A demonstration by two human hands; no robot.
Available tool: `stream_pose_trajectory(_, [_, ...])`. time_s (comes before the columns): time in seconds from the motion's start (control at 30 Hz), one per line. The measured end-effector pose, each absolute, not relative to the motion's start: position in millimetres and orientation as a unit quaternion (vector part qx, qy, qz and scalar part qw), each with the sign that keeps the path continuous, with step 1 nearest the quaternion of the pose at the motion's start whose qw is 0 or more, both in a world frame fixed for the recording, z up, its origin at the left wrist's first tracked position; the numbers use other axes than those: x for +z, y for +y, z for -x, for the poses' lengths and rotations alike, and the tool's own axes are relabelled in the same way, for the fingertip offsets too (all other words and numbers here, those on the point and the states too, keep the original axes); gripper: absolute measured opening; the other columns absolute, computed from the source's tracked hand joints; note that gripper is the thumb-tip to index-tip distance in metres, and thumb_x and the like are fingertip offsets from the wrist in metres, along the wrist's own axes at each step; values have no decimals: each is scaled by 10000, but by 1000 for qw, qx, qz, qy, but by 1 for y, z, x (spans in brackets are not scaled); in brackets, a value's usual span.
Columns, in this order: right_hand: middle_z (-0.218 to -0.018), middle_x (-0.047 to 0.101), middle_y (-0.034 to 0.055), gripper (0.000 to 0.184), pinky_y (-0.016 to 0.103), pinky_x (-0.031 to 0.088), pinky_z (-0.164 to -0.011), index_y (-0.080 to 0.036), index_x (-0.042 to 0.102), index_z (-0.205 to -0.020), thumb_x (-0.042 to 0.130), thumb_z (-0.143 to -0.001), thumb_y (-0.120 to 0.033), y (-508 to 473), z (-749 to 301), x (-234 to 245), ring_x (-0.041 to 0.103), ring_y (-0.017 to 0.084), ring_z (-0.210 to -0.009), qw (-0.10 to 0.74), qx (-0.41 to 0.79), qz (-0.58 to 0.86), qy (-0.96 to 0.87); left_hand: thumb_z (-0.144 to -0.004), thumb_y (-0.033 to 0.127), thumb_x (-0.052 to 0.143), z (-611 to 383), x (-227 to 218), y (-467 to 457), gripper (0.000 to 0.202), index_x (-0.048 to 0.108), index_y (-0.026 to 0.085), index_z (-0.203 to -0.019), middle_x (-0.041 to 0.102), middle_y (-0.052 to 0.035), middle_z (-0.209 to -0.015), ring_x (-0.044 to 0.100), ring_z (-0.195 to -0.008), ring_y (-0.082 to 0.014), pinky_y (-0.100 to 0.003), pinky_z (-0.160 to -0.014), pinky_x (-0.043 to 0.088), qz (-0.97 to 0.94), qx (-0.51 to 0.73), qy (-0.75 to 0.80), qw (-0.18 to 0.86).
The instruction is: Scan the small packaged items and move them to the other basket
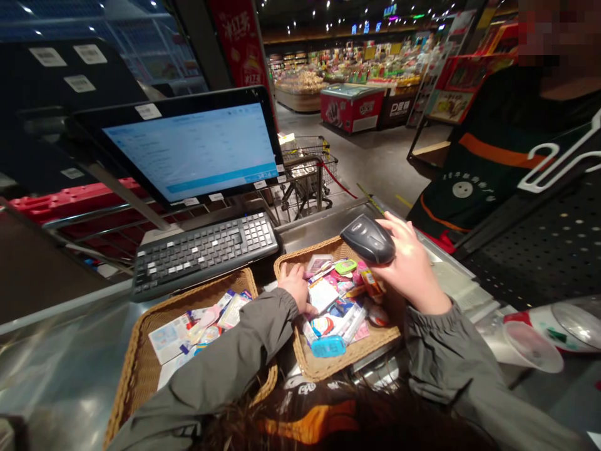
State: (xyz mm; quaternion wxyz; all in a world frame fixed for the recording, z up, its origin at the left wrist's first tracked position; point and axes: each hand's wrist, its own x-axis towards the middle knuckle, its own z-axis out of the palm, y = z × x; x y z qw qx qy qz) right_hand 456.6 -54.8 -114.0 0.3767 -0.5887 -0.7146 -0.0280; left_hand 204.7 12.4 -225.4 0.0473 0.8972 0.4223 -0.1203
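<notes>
A: Nearest the camera, what is being seen?

B: Soft grey sleeves (225, 369) are being worn over both arms, which are being stretched across a brushed steel counter (61, 363).

A: What is being held by the right hand (407, 269)?

B: A smooth, rounded black scanner (369, 239) is being gripped from below, with the fingers wrapped around it, above the far right edge of the right wicker basket (323, 369).

A: And the left hand (295, 287)?

B: It is being pressed, knuckles up, onto the small packets (328, 300) at the left side of that basket. Whether one is being grasped cannot be told, as the fingertips are being hidden.

A: How are the packets being presented?

B: Glossy flat wrappers in pink, white and blue are being heaped loosely, and their print is too small to be read. More are being kept in the left wicker basket (136, 338), just beside.

A: What is being shown farther off?

B: A black keyboard (204, 254) with grey keys is being overhung by a tilted monitor (192, 150), lit pale blue, whose white stickers cannot be read. At the far right, black clothing with an orange stripe is being worn by another person (488, 163).
</notes>
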Motion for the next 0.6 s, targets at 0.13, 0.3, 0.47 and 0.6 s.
stream_pose_trajectory(0.13, [-1265, 628, 124, 312, 638, 233, -1148, -208, 671, -1044, 679, -792, -392, -53, -451, -114, 438, 375, -1362, 376, -27, 585, -718, -561, 814, 679, -213, -233, 7, 883, 724, 118, -1104, 481, -264, -1428, 342, -1362, -460, -663, -1148, 64, -894, -135, 424, 50])
stream_pose_trajectory(0.3, [-1247, 634, 118, 292, 621, 256, -1139, -217, 670, -1027, 688, -782, -374, -54, -451, -114, 439, 366, -1361, 388, -33, 569, -724, -561, 836, 649, -224, -237, 10, 1014, 660, 60, -1213, 421, -297, -1459, 321, -1377, -436, -644, -1153, 110, -874, -169, 453, 53])
stream_pose_trajectory(0.47, [-1235, 637, 118, 276, 630, 257, -1137, -223, 666, -1011, 696, -777, -367, -56, -453, -115, 442, 370, -1358, 393, -36, 568, -723, -557, 685, 762, -226, -243, 17, 916, 635, 98, -1248, 452, -268, -1450, 341, -1376, -423, -645, -1158, 128, -882, -189, 425, 71])
stream_pose_trajectory(0.6, [-1241, 635, 122, 294, 634, 248, -1140, -224, 662, -1024, 696, -779, -383, -56, -453, -116, 442, 369, -1360, 393, -34, 569, -722, -582, 336, 827, -225, -247, 20, 817, 556, 195, -1340, 233, -168, -1611, 218, -1465, -381, -635, -1163, 165, -933, -134, 326, 72])
